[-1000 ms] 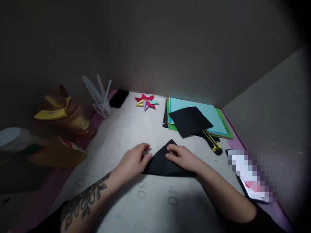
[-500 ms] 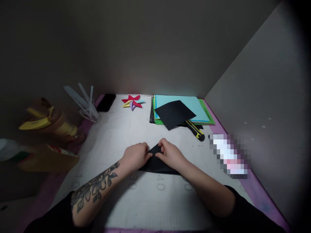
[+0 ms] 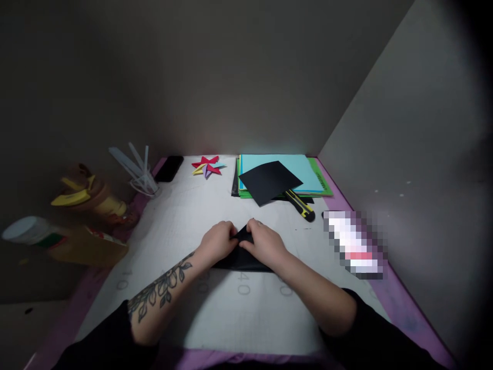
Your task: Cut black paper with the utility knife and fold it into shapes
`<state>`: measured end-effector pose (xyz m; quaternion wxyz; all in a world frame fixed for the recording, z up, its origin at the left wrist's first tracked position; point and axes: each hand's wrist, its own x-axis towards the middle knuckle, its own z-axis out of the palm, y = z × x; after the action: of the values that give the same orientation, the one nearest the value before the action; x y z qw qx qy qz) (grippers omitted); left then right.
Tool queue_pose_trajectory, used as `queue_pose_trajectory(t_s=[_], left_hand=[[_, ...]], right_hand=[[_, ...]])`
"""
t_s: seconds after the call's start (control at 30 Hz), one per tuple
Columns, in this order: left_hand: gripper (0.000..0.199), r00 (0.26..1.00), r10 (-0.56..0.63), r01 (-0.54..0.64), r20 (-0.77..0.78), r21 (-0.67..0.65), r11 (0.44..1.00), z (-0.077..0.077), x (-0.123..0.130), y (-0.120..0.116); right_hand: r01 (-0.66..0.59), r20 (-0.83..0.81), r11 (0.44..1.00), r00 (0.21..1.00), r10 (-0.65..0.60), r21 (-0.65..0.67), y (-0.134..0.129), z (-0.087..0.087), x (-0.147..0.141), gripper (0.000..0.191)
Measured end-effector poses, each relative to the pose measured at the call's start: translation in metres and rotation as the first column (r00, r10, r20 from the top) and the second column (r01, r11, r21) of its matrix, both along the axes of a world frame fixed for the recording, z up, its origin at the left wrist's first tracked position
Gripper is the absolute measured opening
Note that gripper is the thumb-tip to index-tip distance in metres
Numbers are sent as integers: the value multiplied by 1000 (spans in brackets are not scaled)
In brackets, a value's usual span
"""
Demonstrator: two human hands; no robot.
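A folded sheet of black paper (image 3: 243,262) lies on the white table cover in front of me, its tip pointing away. My left hand (image 3: 219,241) pinches the left side of the fold near the tip, thumb on top. Opposite it, my right hand (image 3: 265,241) grips the right side near the tip, fingers curled and thumb on the paper. Both thumbs are close together, and the hands hide the paper's side corners. Beyond the hands, a loose black paper square (image 3: 270,181) rests on a stack of coloured paper (image 3: 308,172).
A yellow and black box cutter (image 3: 302,207) sticks out from under the black square. Folded paper stars (image 3: 208,167) and a dark phone (image 3: 169,168) lie at the back. Left stand a cup of white strips (image 3: 144,182), a brown holder (image 3: 108,205) and a white-capped bottle (image 3: 29,229). A blurred-out device (image 3: 354,244) lies right.
The view has shifted slightly. My right hand's fingers have moved a little closer over the paper's tip, and both hands still hold the folded black paper.
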<state>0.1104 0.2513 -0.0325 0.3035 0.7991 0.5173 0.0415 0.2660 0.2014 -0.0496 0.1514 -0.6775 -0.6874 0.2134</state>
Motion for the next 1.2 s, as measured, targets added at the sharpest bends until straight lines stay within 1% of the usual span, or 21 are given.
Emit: queue_pose_trajectory(t_s=[0.1, 0.17, 0.2, 0.23, 0.27, 0.3, 0.33, 0.37, 0.4, 0.43, 0.47, 0.53, 0.6, 0.63, 0.73, 0.8, 0.87, 0.97, 1.03, 1.13, 1.2], left_hand=[[8, 997, 27, -23, 73, -52, 998, -3, -2, 2], [13, 961, 139, -107, 240, -141, 984, 1, -7, 9], [18, 897, 245, -177, 367, -209, 962, 5, -9, 13], [23, 787, 365, -250, 498, -283, 926, 10, -10, 18], [28, 638, 472, -310, 608, -358, 881, 15, -10, 22], [31, 483, 544, -349, 686, -419, 838, 21, -9, 25], [33, 359, 574, -367, 736, -454, 812, 28, -6, 28], [33, 264, 581, -365, 770, -478, 799, 34, -1, 30], [32, 193, 579, -342, 792, -499, 796, 40, 5, 30], [30, 145, 571, -299, 808, -514, 804, 46, 13, 30], [29, 106, 567, -258, 817, -528, 809, 51, 20, 30], [28, 62, 556, -190, 829, -537, 822, 60, 34, 29], [27, 48, 542, -146, 839, -531, 835, 67, 43, 30], [25, 54, 535, -129, 843, -526, 841, 69, 45, 30], [22, 144, 506, -84, 851, -499, 863, 69, 45, 34], [22, 232, 455, -51, 860, -456, 888, 63, 42, 37], [25, 285, 423, -53, 860, -426, 903, 57, 40, 40], [28, 312, 415, -72, 855, -414, 907, 50, 37, 42], [27, 334, 405, -47, 851, -414, 909, 48, 36, 42], [27, 377, 396, -24, 837, -418, 908, 47, 35, 43], [29, 409, 390, -22, 825, -418, 908, 47, 35, 43]], right_hand=[[17, -133, 1000, 991, -14, 23, 2, 3, 12, 26], [149, -290, 975, 952, -96, 165, 3, 10, 26, 19], [273, -383, 923, 910, -157, 272, 4, 14, 33, 17], [422, -483, 830, 848, -219, 365, 6, 19, 39, 19], [546, -586, 736, 770, -253, 400, 7, 24, 43, 25], [623, -680, 684, 689, -250, 380, 9, 28, 45, 33], [645, -759, 695, 612, -220, 319, 12, 32, 44, 42], [608, -825, 757, 538, -172, 239, 15, 36, 40, 51], [523, -879, 837, 462, -120, 161, 19, 40, 34, 57], [425, -922, 900, 379, -76, 101, 24, 45, 27, 62], [348, -957, 935, 288, -41, 65, 29, 50, 20, 62], [340, -992, 940, 122, -10, 32, 40, 62, 9, 57], [438, -999, 899, 35, 15, 29, 50, 74, 4, 53], [490, -999, 871, 27, 28, 37, 54, 78, 5, 52], [579, -996, 811, 74, 48, 83, 60, 81, 10, 49], [582, -994, 808, 101, 37, 89, 61, 78, 11, 48], [561, -994, 824, 107, 19, 76, 60, 74, 10, 47], [540, -996, 840, 89, 9, 56, 61, 72, 10, 45], [547, -998, 836, 66, 15, 49, 64, 75, 15, 43], [596, -1000, 803, 26, 1, 17, 69, 80, 32, 41], [645, -999, 764, 35, -14, 12, 71, 81, 47, 41]])
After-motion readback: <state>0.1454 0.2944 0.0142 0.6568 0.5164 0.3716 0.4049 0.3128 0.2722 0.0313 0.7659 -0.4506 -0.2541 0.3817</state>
